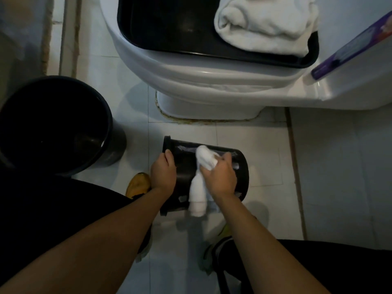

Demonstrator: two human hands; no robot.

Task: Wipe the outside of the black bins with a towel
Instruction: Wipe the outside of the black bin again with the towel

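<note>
A small black bin (186,164) lies on its side above the white tiled floor, its rim towards the left. My left hand (163,174) grips the bin near that rim, thumb over the edge. A white towel (204,161) is bunched against the bin's upper side, and my right hand (220,177) clutches it there. One end of the towel hangs down over the bin's near side. Pale streaks show on the bin's wall. A larger black bin (106,145) stands upright on the floor at the left.
A white toilet (191,81) stands just beyond the bin, carrying a black tray (169,24) with a folded white towel (267,24). A purple-and-white package (350,45) rests at the right. My shoes (139,184) and knees are below the bin.
</note>
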